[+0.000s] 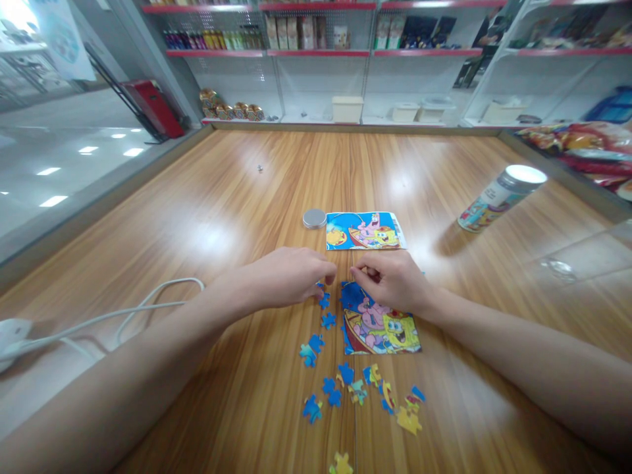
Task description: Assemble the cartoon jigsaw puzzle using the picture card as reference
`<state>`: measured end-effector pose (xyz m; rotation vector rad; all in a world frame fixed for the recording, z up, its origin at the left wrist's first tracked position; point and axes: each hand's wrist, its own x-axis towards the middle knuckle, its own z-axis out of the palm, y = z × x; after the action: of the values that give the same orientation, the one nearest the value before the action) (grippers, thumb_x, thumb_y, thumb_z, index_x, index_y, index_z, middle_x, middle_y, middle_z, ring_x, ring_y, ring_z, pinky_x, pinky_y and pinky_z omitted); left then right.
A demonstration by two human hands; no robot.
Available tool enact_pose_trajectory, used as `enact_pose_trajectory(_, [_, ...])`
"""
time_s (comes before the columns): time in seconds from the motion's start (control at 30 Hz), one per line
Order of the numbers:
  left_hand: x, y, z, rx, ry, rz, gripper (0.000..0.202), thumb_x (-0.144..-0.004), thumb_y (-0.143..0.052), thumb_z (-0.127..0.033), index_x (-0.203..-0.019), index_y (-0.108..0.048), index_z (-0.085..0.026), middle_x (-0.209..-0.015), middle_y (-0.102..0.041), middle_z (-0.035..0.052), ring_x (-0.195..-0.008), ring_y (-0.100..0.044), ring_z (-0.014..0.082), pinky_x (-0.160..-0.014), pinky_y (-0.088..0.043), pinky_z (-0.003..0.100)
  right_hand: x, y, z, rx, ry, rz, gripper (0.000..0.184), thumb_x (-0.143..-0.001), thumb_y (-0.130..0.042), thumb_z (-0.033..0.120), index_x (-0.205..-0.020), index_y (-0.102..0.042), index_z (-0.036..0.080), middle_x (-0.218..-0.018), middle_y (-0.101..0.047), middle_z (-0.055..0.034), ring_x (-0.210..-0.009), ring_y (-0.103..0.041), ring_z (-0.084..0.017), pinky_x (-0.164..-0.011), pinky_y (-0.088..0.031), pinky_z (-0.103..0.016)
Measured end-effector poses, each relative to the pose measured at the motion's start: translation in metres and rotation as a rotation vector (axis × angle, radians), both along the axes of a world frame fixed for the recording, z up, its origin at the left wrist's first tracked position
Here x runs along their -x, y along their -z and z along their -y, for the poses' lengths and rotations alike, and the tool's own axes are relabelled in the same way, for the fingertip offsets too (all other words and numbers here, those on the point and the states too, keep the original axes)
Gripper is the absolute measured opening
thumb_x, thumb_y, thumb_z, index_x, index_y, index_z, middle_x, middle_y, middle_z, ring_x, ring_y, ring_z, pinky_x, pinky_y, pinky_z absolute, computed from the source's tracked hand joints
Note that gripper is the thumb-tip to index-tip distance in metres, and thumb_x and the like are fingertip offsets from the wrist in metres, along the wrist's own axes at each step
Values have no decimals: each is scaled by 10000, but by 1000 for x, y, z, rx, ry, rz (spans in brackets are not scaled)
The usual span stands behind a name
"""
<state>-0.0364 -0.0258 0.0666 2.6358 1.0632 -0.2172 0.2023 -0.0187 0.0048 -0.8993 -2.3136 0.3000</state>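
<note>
A partly joined cartoon jigsaw (380, 326) lies on the wooden table (197, 217) in front of me. My left hand (291, 276) rests just left of its top edge, fingers curled in a pinch over loose blue pieces (324, 300); what it holds is hidden. My right hand (392, 280) covers the jigsaw's top right part, fingers bent and pinched at the top edge. Several loose pieces (345, 388) are scattered below the jigsaw. A printed reference picture (365, 231) lies just beyond my hands.
A round metal lid (315, 218) sits left of the reference picture. A printed tube can (498, 197) lies on its side at the right. A white cable (123, 313) runs in from the left. Shelves with goods (345, 72) stand behind the table.
</note>
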Motion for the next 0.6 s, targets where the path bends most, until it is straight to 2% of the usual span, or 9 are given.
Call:
enact_pose_trajectory(0.13, [6,-1,-2,-9,-31,-76,117,-845,-623,-128,-903,-697,-198,-895,-715,35,-799,-657,182,-684,-431,283,0,1,-1,-7,1,0,212,-917,-568,251,-736,-640,167,-566,-558,33,-509,-493,-86,-533,-352,-238])
enact_pose_trajectory(0.2, [5,-2,0,-8,-29,-57,129,-846,-630,-123,-920,-703,-200,-895,-717,31,-802,-657,177,-686,-431,277,1,2,-1,-20,-4,-10,214,-916,-571,247,-729,-637,168,-562,-555,34,-502,-485,-84,-526,-347,-239])
enact_pose_trajectory(0.3, [-2,-2,4,38,58,44,129,-874,-663,-169,-981,-710,-223,-947,-724,19,-852,-665,165,-715,-445,260,1,2,-2,-40,-11,-18,209,-914,-578,239,-725,-634,169,-556,-555,34,-499,-489,-85,-522,-346,-241])
enact_pose_trajectory(0.37, [-7,-1,6,81,104,61,103,-873,-687,-182,-959,-720,-226,-949,-724,13,-864,-669,159,-716,-444,250,2,2,-2,-52,-9,-20,204,-908,-586,233,-721,-631,168,-554,-557,34,-497,-492,-85,-522,-348,-241])
enact_pose_trajectory(0.53, [-7,1,5,92,63,-14,27,-845,-719,-187,-822,-713,-199,-851,-719,7,-789,-661,156,-671,-416,249,1,0,-2,-72,-7,-23,222,-906,-590,229,-695,-621,166,-539,-545,38,-484,-479,-79,-514,-346,-233])
enact_pose_trajectory(0.6, [-6,-2,5,102,61,-19,30,-841,-717,-177,-827,-715,-204,-846,-724,4,-788,-663,157,-670,-414,249,1,0,-2,-68,-4,-22,228,-910,-590,238,-697,-623,165,-536,-544,39,-481,-475,-78,-512,-344,-233])
